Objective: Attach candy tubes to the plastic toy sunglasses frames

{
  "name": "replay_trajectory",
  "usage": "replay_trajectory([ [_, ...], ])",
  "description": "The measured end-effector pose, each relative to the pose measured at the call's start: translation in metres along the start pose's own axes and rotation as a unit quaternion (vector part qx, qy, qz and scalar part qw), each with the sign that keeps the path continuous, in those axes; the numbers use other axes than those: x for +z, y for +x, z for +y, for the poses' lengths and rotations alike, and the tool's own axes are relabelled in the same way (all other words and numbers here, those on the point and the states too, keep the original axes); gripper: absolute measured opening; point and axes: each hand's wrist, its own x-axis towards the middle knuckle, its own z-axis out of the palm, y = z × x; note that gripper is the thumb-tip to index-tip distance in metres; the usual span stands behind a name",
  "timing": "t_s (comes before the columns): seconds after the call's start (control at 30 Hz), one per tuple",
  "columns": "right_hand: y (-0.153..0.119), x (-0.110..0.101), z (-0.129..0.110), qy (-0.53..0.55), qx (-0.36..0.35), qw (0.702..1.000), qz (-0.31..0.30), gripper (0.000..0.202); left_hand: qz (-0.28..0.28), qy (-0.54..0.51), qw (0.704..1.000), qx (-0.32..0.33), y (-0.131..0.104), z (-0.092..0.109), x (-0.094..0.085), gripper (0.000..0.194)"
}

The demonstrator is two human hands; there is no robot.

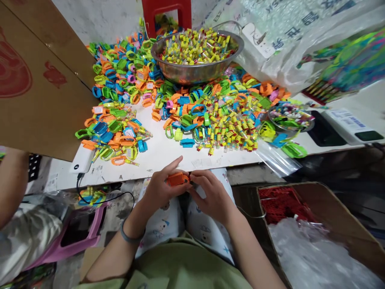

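Note:
My left hand (158, 189) is closed around an orange plastic toy watch (177, 179), above my lap at the table's front edge. At the watch's right end, my right hand (213, 197) pinches with thumb and fingers. A small dark red bit shows at those fingertips, too little of it to name. On the white table ahead lie small clear tubes with yellow wrappers (231, 130) and a mixed heap of blue, green and orange toy watches (186, 110). A smaller pile of watches and tubes (116, 134) sits to the left.
Behind the heap stands a metal bowl (192, 71) full of yellow-wrapped tubes. A cardboard box (45, 108) rises at left; an open carton (325, 200) with red pieces and plastic bags is low right. A phone (320, 130) lies on the table. Another person's arm (12, 180) shows at far left.

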Motion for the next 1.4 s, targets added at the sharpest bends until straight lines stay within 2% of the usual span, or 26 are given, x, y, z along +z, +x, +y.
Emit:
replay_trajectory([
  [0.1,-0.003,0.002,0.002,-0.084,-0.023,0.996,-0.023,0.007,-0.037,-0.081,0.995,-0.050,0.001,-0.003,0.002,0.092],
  [0.17,-0.006,0.006,0.002,-0.128,-0.024,0.991,-0.039,0.014,-0.067,-0.114,0.988,-0.081,0.002,-0.002,0.002,0.096],
  [0.3,-0.012,0.015,0.001,-0.150,-0.013,0.987,-0.061,0.027,-0.130,-0.112,0.977,-0.128,0.007,0.001,-0.007,0.097],
  [0.43,-0.013,0.022,-0.003,-0.147,-0.004,0.985,-0.088,0.028,-0.177,-0.095,0.964,-0.176,0.010,0.001,-0.019,0.098],
  [0.6,-0.011,0.027,-0.009,-0.119,0.026,0.985,-0.120,0.018,-0.186,-0.064,0.963,-0.183,0.009,-0.002,-0.026,0.099],
  [0.8,-0.010,0.034,-0.014,-0.069,0.064,0.991,-0.098,0.018,-0.161,-0.047,0.968,-0.185,0.008,-0.005,-0.026,0.086],
  [0.9,-0.005,0.030,-0.005,-0.079,0.099,0.989,-0.082,0.017,-0.103,0.032,0.983,-0.148,0.010,-0.006,-0.035,0.075],
  [1.0,-0.004,0.020,0.012,-0.165,0.154,0.973,-0.052,0.044,0.034,0.181,0.980,-0.080,0.017,-0.002,-0.062,0.062],
  [1.07,-0.007,0.017,0.022,-0.234,0.193,0.952,-0.040,0.053,0.131,0.257,0.956,-0.045,0.026,0.002,-0.091,0.059],
  [1.13,-0.011,0.020,0.028,-0.266,0.212,0.939,-0.052,0.052,0.220,0.304,0.927,-0.017,0.038,0.006,-0.122,0.057],
  [1.23,-0.016,0.032,0.033,-0.247,0.185,0.947,-0.086,0.046,0.327,0.352,0.877,0.028,0.054,0.010,-0.154,0.065],
  [1.3,-0.016,0.039,0.035,-0.219,0.155,0.960,-0.083,0.041,0.356,0.377,0.853,0.065,0.061,0.010,-0.155,0.069],
  [1.33,-0.015,0.042,0.037,-0.205,0.142,0.966,-0.075,0.038,0.352,0.387,0.848,0.087,0.064,0.009,-0.147,0.067],
  [1.4,-0.014,0.045,0.043,-0.180,0.122,0.975,-0.051,0.031,0.307,0.394,0.857,0.129,0.066,0.003,-0.118,0.056],
])
